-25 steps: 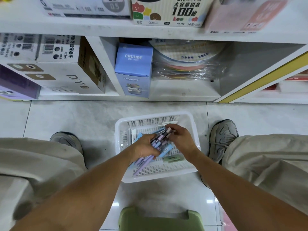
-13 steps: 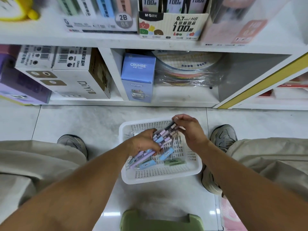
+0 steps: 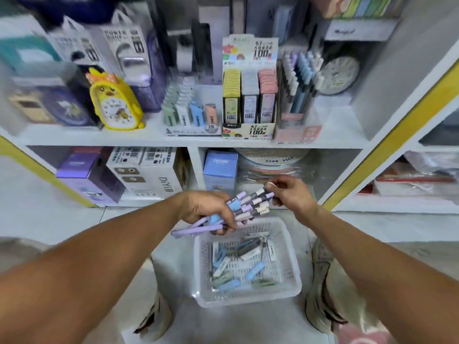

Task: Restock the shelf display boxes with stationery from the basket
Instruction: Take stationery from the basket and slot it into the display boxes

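two hands meet at the centre of the frame above one white plastic basket on the floor. the left hand is curled tight round a bundle of pens, roughly ten, lilac, blue and cream. the right hand pinches the cap ends of the upper pens with thumb and fingers. about a dozen small blue, green and white stationery packs lie loose in the basket. on the middle shelf stand three display boxes: a lead refill box marked "2b", a yellow, grey and pink lead box reading "0.7" and "100", and a pen box at centre right. one yellow chick alarm clock sits at left; below, boxes read "diyi" and "cruhre".
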### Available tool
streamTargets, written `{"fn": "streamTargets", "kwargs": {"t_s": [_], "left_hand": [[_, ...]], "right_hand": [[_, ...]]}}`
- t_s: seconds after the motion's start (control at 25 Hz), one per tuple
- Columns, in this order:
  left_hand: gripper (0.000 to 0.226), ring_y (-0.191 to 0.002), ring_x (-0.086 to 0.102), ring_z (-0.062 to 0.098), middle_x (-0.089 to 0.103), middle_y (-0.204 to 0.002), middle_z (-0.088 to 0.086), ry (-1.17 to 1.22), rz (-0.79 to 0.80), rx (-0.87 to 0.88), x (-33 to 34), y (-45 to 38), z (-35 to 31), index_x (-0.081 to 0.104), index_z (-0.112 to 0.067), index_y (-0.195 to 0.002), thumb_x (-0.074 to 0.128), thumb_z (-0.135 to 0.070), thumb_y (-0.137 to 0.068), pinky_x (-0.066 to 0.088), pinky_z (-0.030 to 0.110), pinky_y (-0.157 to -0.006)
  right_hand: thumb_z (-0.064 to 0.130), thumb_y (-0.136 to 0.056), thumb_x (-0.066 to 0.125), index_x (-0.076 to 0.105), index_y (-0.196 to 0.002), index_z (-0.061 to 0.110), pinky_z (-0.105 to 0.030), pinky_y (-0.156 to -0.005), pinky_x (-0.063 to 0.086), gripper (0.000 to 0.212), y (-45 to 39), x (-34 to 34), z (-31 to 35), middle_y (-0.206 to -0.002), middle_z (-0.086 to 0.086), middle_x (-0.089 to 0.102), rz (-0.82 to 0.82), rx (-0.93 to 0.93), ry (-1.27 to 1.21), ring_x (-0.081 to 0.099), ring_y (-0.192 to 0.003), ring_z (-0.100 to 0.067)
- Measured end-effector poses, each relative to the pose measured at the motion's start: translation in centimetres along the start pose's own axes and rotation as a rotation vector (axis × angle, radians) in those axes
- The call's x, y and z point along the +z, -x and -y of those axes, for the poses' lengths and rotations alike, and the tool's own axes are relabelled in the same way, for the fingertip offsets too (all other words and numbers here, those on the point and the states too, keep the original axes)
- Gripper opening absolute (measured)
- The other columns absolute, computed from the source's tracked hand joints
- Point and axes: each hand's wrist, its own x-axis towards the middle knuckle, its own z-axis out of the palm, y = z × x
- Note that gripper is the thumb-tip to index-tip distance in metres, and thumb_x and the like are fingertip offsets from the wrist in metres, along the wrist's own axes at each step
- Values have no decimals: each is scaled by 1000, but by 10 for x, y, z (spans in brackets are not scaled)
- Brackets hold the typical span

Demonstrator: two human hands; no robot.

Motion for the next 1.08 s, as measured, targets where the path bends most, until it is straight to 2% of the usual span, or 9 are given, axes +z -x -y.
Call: {"fn": "streamTargets", "kwargs": {"t_s": [0.12,0.24,0.36,0.44,0.52,0.64,0.76,0.84,1.08], "left_hand": [[17,-54,59,22,65,-75,17,45,-64,114,0,40,-43,62,2,-94,68,5,-79,50,25,-49],[12,-52,58,23,64,-77,20,135,-159,267,1,81,-88,62,1,-88,67,5,-78,49,24,-46],[9,-47,55,19,62,-72,17,203,-268,369,-5,112,-129,60,-2,-80,60,6,-84,45,22,-42],[11,-45,53,17,60,-69,12,263,-340,378,-13,127,-150,57,-2,-79,54,2,-88,44,21,-41],[14,-44,53,15,57,-68,10,321,-422,378,-23,140,-167,55,-2,-77,51,0,-90,44,20,-40],[17,-44,51,16,56,-64,11,422,-552,415,-39,149,-180,53,-1,-75,48,0,-92,44,21,-39],[18,-41,50,15,55,-54,9,488,-565,410,-47,146,-179,51,-1,-75,47,0,-93,43,19,-39],[18,-43,53,14,57,-56,9,513,-568,392,-50,138,-174,54,0,-77,48,-2,-94,44,18,-41],[8,-45,60,15,63,-68,11,652,-611,408,-55,120,-170,58,-1,-87,52,1,-92,46,19,-40]], "right_hand": [[-9,-87,63,73,-82,18,-22,-57,53,30,20,-6,55,-65,4,73,228,-103,157,63,-56,-10],[6,-85,72,76,-95,15,-22,-74,56,13,39,-13,119,-89,2,78,314,-271,299,69,-77,-7],[8,-85,67,74,-89,14,-8,-58,43,11,47,-21,183,-77,9,69,200,-462,547,59,-67,-1],[5,-84,64,72,-92,18,-7,-56,37,18,48,-29,219,-76,15,64,102,-575,676,54,-64,4],[5,-83,64,72,-104,19,-13,-60,42,26,44,-37,246,-79,14,64,8,-642,733,55,-68,1],[3,-83,64,74,-113,19,-27,-78,55,35,30,-43,273,-100,1,74,-56,-686,775,67,-87,-12],[5,-89,64,75,-113,26,-14,-76,49,34,13,-38,276,-107,4,72,-6,-662,748,65,-90,-3],[8,-91,63,74,-113,32,-9,-73,43,34,1,-33,270,-110,6,71,3,-646,768,63,-93,-3],[12,-94,55,71,-119,31,-30,-97,50,35,-12,-18,259,-124,4,71,-9,-784,1035,65,-113,-20]]}}
